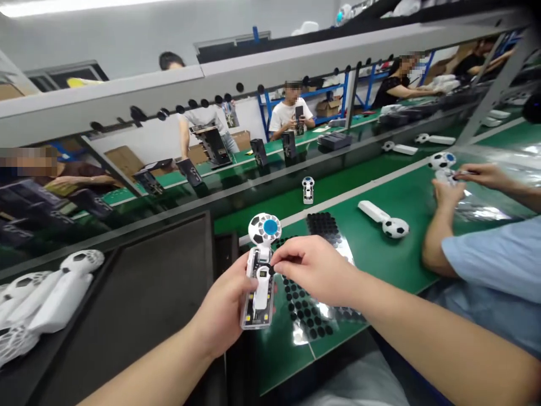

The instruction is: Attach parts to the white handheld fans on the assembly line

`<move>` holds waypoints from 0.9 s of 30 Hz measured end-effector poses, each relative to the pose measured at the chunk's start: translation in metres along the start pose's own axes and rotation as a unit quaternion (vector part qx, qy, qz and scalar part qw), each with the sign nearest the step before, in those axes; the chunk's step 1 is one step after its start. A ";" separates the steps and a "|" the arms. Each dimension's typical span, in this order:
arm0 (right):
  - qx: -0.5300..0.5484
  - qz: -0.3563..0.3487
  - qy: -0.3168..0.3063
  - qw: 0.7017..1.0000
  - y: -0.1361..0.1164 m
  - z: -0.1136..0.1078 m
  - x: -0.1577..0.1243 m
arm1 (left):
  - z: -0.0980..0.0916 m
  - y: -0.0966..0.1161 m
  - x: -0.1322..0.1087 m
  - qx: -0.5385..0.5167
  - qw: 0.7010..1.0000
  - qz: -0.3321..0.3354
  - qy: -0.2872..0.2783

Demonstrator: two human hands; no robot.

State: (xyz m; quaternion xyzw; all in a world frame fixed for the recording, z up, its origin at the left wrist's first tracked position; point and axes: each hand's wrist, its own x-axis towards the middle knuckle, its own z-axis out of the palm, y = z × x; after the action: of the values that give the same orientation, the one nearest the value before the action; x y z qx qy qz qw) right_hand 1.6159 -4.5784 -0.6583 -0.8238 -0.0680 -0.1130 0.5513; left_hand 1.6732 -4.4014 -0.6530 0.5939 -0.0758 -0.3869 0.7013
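A white device with a soccer-ball head and a blue centre [262, 293] is held upright by my left hand [226, 301], its fingers wrapped round the clear-fronted handle. Pinched between thumb and forefinger of my right hand [306, 265] is a small black disc [270, 269], close against the right side of the device's handle. Under and beyond my right hand lie clear sheets of round black stickers [310, 310] on the green table [287, 366].
Another soccer-ball device [395, 227] lies to the right, and a small one [308, 190] stands on the green belt. White devices [59, 299] fill the left side by a black tray [169, 282]. At right, a co-worker's hands [450, 189] hold a similar device. People sit beyond the rail.
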 end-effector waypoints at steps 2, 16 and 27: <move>-0.052 0.007 -0.025 0.998 -0.001 0.004 -0.002 | -0.001 -0.007 -0.002 0.040 0.999 0.015 -0.015; -0.082 0.014 -0.021 0.996 -0.011 0.018 0.005 | -0.001 -0.011 -0.005 0.128 0.987 0.080 0.051; -0.110 -0.032 -0.026 0.993 -0.011 0.018 0.003 | -0.001 -0.012 -0.006 0.124 0.987 0.079 0.059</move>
State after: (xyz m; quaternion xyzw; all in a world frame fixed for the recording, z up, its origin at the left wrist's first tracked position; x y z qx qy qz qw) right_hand 1.6181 -4.5573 -0.6548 -0.8794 -0.0960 -0.1158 0.4517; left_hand 1.6640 -4.3972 -0.6622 0.6904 -0.1278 -0.2821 0.6537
